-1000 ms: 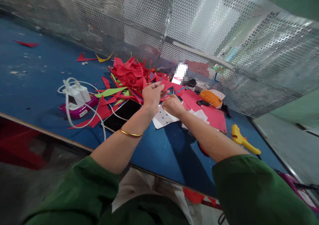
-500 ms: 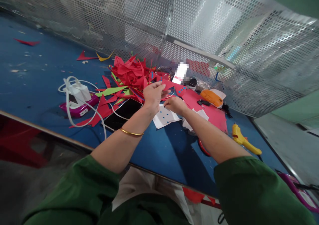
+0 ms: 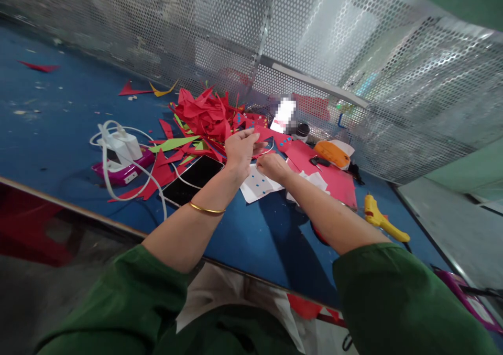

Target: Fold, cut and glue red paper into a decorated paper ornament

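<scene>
My left hand (image 3: 242, 149) pinches a red paper piece (image 3: 264, 133) between thumb and fingers, beside the pile of red paper cutouts (image 3: 204, 111). Close on its right, my right hand (image 3: 272, 165) has its fingers curled together at the upper edge of a white sheet (image 3: 257, 186); anything between those fingertips is too small to make out. Small blue dots lie on the sheet. Another red piece with blue dots (image 3: 285, 142) is just beyond the hands. A black-screened phone (image 3: 192, 181) lies left of the sheet, partly under a white cable.
White chargers (image 3: 121, 148) with looping cables sit on a purple power strip (image 3: 121, 175) at left. At right are red sheets (image 3: 341, 183), an orange object (image 3: 332, 154) and a yellow glue gun (image 3: 379, 218). A perforated metal screen (image 3: 220, 35) stands behind.
My right hand has shifted slightly left and covers a little more of the white sheet's upper edge. The left hand keeps its pinch, and the view has moved slightly.
</scene>
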`<state>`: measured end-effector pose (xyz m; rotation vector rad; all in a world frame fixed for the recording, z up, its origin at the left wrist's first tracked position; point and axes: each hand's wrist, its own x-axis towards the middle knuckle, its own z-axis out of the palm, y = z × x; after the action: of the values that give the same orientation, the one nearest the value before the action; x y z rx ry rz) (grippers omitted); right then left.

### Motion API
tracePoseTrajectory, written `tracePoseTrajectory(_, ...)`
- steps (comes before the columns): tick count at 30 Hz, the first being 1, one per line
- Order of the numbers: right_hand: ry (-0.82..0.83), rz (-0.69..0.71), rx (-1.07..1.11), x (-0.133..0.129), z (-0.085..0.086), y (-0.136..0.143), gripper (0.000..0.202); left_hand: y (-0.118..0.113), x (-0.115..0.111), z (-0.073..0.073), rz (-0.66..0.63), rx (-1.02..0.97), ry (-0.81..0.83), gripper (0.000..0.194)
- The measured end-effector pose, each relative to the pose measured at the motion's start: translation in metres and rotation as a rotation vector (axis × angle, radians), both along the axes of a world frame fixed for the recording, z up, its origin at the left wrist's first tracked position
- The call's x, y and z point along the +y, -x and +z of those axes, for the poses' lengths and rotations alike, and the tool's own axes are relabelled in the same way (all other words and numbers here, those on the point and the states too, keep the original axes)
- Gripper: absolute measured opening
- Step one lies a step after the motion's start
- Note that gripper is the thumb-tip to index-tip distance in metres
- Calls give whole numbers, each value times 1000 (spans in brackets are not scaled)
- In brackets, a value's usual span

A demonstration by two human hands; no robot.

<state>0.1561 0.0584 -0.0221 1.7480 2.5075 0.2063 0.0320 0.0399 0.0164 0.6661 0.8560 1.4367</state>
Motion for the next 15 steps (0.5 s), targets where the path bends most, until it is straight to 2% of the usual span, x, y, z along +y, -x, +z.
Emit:
tracePoseTrajectory(6,-2,-80,61,1,-1,-4,24,0,0,0,4,-3,3,16)
tracePoseTrajectory(10,-31,-193,136,9,-5,-16,20,0,1,-2,1,13,-1,13)
tracePoseTrajectory(15,-82,-247,263,25,-6,-39,38,0,2,-3,6,34,-9,11)
